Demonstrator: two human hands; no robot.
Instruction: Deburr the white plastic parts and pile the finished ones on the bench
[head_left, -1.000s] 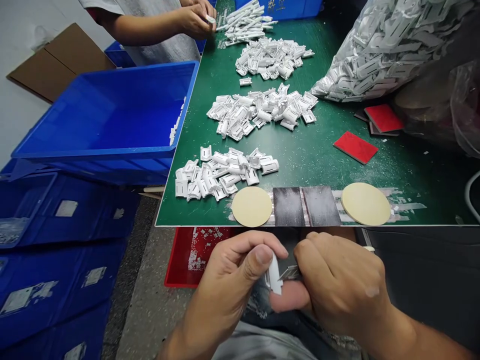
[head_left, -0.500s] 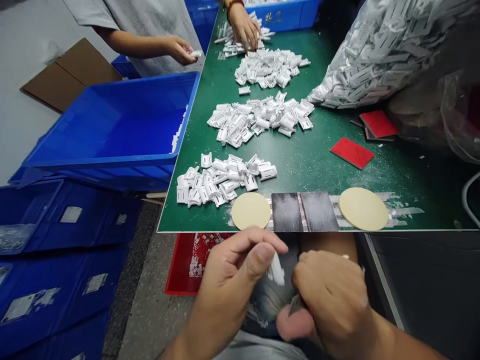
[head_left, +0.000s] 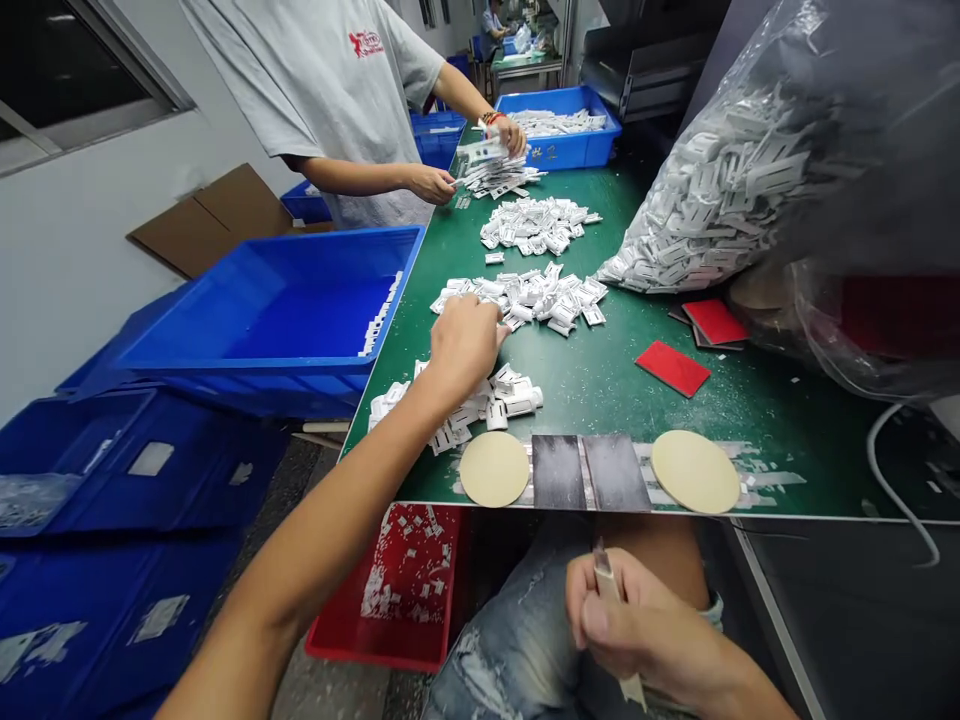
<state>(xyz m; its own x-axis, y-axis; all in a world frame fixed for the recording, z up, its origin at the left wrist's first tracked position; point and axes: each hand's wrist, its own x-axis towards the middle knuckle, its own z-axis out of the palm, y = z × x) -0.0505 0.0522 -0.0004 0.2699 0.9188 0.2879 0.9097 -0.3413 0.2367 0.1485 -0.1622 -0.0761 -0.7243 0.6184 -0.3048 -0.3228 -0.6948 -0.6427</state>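
My left hand [head_left: 466, 345] reaches out over the table, at the near edge of the middle pile of white plastic parts [head_left: 547, 300]. Its back faces me and hides most of the fingers, so whether it holds a part cannot be seen. Below my left wrist lies the nearest pile of white parts [head_left: 517, 398], partly covered by the forearm. Above my lap, my right hand [head_left: 637, 615] is closed around a small knife [head_left: 607, 578] with a pale handle, its short blade pointing up. These parts are short, curved pieces with slots.
Two round cream pads [head_left: 494, 470] and two dark square pads line the table's front edge. A blue bin [head_left: 277, 375] stands left, a red tray [head_left: 330, 635] below. A bulging bag of parts [head_left: 697, 200] sits right. Across, a co-worker's hands [head_left: 431, 185] handle white pieces.
My left hand has gone from above my lap, where it held a white part, forward to the middle pile. My right hand has turned, showing the knife. The view has tilted up.
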